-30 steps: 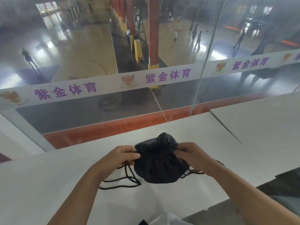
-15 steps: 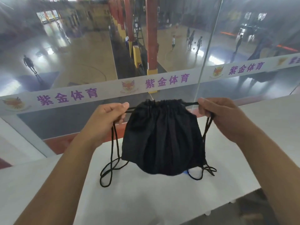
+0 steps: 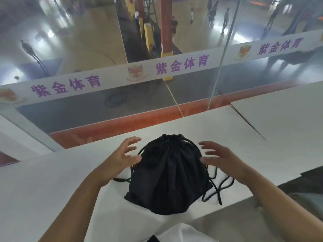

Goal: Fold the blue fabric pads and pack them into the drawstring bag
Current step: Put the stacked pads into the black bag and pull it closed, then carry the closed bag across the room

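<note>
Black drawstring bag (image 3: 168, 179) sits full and rounded on the white table (image 3: 43, 189), its neck cinched shut and pointing to twelve o'clock. Left hand (image 3: 118, 161) at nine o'clock and right hand (image 3: 222, 159) at three o'clock flank it, fingers spread apart, gripping nothing. Black cords (image 3: 217, 189) trail loose at four o'clock. Blue pads are not visible.

The black drawstring bag (image 3: 167, 177) lies bulging on the white tabletop, its mouth cinched shut at the far end. Its black cords (image 3: 218, 187) trail loose at both sides (most looped to the right).
</note>
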Action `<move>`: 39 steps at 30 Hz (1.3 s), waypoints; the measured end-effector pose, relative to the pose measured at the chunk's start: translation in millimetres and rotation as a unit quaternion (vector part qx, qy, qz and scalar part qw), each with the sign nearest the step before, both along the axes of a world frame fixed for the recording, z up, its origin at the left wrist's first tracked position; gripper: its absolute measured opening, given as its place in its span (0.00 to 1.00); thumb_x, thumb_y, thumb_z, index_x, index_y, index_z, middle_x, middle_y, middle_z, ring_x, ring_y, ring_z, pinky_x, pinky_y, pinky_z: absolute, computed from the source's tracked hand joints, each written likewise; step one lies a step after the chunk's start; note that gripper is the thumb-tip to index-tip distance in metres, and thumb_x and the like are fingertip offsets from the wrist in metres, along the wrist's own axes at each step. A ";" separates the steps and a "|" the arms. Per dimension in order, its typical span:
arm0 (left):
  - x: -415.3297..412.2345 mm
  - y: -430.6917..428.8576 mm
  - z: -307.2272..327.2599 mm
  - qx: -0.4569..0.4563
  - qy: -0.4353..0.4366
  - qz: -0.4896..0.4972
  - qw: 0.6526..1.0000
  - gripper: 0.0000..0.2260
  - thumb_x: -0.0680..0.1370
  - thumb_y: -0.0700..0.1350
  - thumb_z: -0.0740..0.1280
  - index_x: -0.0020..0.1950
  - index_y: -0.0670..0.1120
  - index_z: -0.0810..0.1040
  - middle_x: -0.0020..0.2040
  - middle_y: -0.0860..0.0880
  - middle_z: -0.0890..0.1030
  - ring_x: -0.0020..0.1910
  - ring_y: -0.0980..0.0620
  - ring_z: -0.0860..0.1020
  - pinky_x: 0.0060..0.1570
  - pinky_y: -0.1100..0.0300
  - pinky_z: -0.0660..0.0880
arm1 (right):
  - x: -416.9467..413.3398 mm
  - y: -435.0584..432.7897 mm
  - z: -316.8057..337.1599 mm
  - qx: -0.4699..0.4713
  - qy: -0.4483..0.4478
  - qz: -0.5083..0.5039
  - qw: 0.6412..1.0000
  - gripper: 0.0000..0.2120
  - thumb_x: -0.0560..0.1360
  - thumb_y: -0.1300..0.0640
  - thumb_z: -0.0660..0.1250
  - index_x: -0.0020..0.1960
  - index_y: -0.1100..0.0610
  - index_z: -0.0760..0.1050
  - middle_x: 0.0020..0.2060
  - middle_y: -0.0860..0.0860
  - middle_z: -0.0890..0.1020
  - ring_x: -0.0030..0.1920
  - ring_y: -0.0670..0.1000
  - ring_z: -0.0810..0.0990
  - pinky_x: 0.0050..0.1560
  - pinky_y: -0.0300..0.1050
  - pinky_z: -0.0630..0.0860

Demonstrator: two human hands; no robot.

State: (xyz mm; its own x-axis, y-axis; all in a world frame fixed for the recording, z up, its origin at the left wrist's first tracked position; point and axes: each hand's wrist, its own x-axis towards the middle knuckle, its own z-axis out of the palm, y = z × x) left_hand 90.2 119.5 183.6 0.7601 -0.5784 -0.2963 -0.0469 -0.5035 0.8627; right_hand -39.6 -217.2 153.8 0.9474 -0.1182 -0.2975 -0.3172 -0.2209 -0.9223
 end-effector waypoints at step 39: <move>-279.7 -259.2 72.3 -0.206 -0.001 -0.422 0.883 0.13 0.76 0.33 0.71 0.49 0.51 0.87 0.44 0.53 0.88 0.44 0.54 0.86 0.43 0.63 0.81 | -498.2 107.2 87.8 -0.015 -0.110 -0.565 0.818 0.11 0.76 0.64 0.67 0.56 0.64 0.83 0.54 0.63 0.85 0.56 0.60 0.83 0.60 0.54 0.79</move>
State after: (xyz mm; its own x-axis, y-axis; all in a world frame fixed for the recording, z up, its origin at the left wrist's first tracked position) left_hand -189.5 -139.7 255.9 0.0067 -0.9974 0.0721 -0.2573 0.0680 0.9639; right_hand -537.8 -110.0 241.6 0.2584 -0.9592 -0.1151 -0.1621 0.0744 -0.9840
